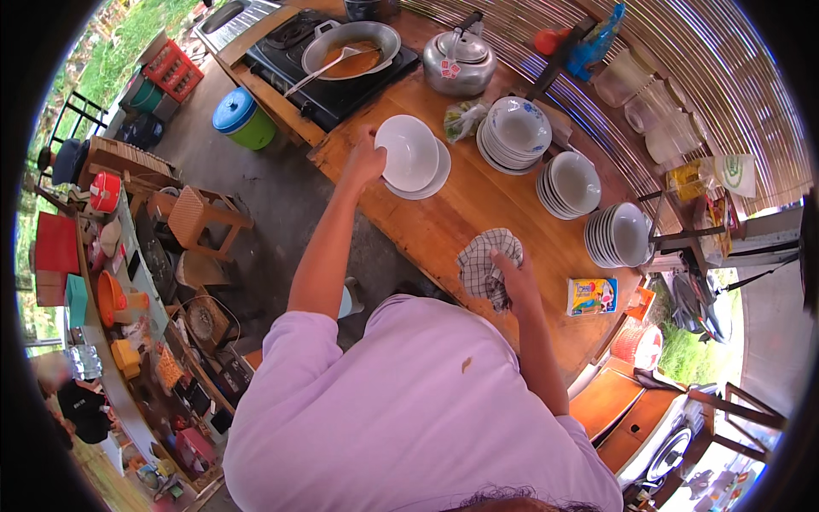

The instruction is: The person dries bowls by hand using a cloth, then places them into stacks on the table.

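Observation:
My left hand (367, 161) grips the rim of a white bowl (407, 146). Beneath and beside that bowl is another white dish (430, 184), mostly covered by it; I cannot tell whether the two touch. In my right hand (516, 279) is a crumpled checked cloth (490, 259), held over the wooden table (441, 230) close to my body. Further along the tabletop stand a stack of bowls with blue flowers (519, 127), a second stack of white bowls (574, 184), and a third stack (627, 235) that leans sideways.
On a black gas stove (275, 61) sits a wok (350, 51) of orange-brown sauce with a ladle (326, 67). A metal kettle (459, 64) and a plastic bag of greens (464, 119) stand beyond the bowls. A colourful packet (592, 296) lies at right. A lidded bucket (243, 118) stands on the floor.

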`<move>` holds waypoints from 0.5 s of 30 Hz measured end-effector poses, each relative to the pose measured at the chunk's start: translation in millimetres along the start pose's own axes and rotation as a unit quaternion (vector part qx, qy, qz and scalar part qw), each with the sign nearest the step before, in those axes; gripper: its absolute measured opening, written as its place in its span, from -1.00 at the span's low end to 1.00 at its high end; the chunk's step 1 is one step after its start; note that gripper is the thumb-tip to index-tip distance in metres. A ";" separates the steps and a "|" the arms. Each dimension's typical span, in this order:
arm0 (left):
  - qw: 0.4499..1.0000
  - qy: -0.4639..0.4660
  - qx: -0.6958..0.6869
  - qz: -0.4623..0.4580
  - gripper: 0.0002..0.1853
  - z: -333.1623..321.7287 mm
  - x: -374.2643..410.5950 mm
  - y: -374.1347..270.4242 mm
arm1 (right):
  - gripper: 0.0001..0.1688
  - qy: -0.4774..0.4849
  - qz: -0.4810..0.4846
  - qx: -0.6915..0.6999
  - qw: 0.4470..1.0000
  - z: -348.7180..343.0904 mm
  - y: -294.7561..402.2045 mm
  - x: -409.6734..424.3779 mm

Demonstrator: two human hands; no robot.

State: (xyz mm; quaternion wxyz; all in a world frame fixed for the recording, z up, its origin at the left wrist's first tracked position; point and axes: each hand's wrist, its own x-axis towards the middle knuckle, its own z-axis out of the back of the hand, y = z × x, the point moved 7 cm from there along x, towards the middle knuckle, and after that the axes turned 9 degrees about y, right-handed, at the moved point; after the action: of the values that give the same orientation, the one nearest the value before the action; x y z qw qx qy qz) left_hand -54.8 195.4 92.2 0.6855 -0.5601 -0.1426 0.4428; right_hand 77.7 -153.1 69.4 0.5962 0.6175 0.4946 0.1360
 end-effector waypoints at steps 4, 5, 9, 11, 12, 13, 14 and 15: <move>0.966 0.026 -0.256 0.030 -0.47 -7.7 -48.3 24.0 | -0.49 0.031 0.062 0.051 0.996 -25.5 43.0 -7.8; 0.950 0.051 -0.307 0.015 -0.45 -16.4 -57.4 32.1 | -0.49 0.037 0.083 0.069 0.994 -33.6 55.6 -9.7; 0.904 0.120 -0.411 -0.014 -0.32 -59.2 -106.0 42.6 | -0.47 0.120 0.190 0.111 0.968 -75.7 101.3 -4.6; 0.902 0.127 -0.412 -0.006 -0.25 -78.2 -125.8 44.2 | -0.46 0.115 0.210 0.040 0.970 -98.4 102.9 13.7; 0.905 0.129 -0.405 0.004 -0.23 -86.7 -132.3 48.1 | -0.47 0.093 0.292 -0.202 0.930 -109.7 111.3 21.1; 0.907 0.132 -0.399 0.013 -0.21 -96.1 -137.8 50.8 | -0.47 0.063 0.353 -0.432 0.828 -122.3 105.6 25.9; 0.922 0.142 -0.359 0.027 -0.25 -103.2 -143.9 40.9 | -0.49 0.068 0.314 -0.463 0.826 -122.1 69.2 43.1; 0.926 0.115 -0.358 -0.007 -0.26 -104.4 -142.4 47.1 | -0.51 0.079 0.280 -0.492 0.820 -126.3 43.1 55.1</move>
State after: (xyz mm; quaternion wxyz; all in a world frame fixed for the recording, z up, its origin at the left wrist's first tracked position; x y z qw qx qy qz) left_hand -84.4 18.3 58.2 0.4539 -0.8144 -0.2162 0.2899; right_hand 27.4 -25.8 115.6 0.7158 0.3408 0.2135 0.5708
